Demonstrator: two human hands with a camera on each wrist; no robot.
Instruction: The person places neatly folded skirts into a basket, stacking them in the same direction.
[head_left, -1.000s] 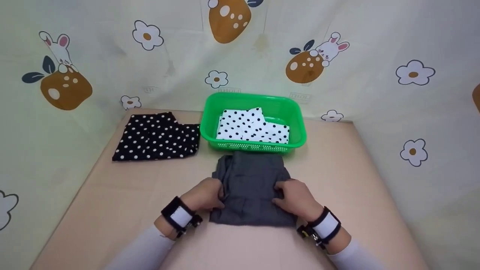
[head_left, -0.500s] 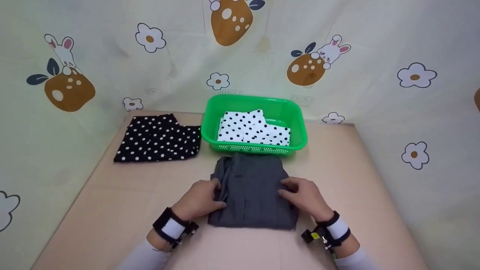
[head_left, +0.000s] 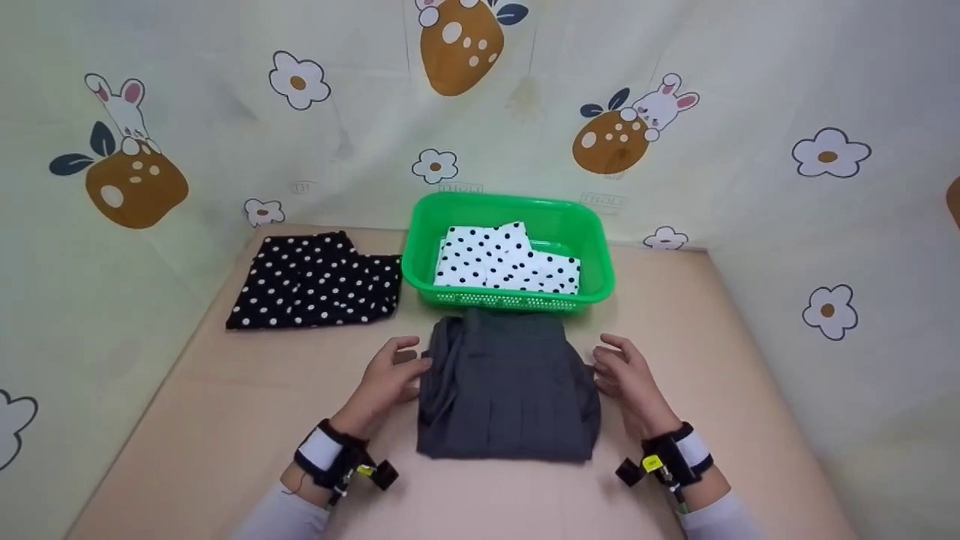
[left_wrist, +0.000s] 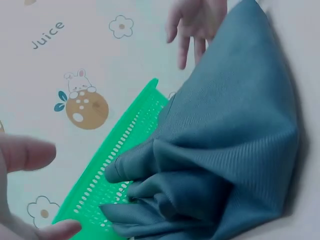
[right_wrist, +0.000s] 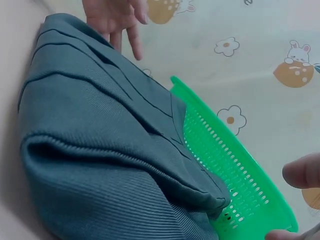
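Backdrop: pale cloth (head_left: 360,165) printed with bunnies, orange-brown fruit and white flowers, hung behind the desk and along both sides. Desk (head_left: 495,499): peach-beige, running to the foot of the cloth.

Green plastic basket (head_left: 517,302) at the far side of the desk, near the middle; upright, low wall perforated with small holes.

Dark grey pleated garment (head_left: 510,397) folded into a compact bundle on the desk, directly in front of the basket; contact between the two cannot be told. Fine ribbed weave in both wrist views; loose layers bunched at its left side, a fold gaping at its right.

Black polka-dot garment (head_left: 319,281), white spots, folded flat on the desk just left of the basket. White polka-dot garment (head_left: 495,262), black spots, folded, inside the basket.

Left hand (head_left: 390,379) at the grey bundle's left edge, right hand (head_left: 631,382) at its right edge. Each grip apart, thumb and fingers spread, nothing held; whether the fingertips brush the cloth is unclear.

Black wrist strap on each arm, left (head_left: 330,454) and right (head_left: 679,454), carrying a small camera.
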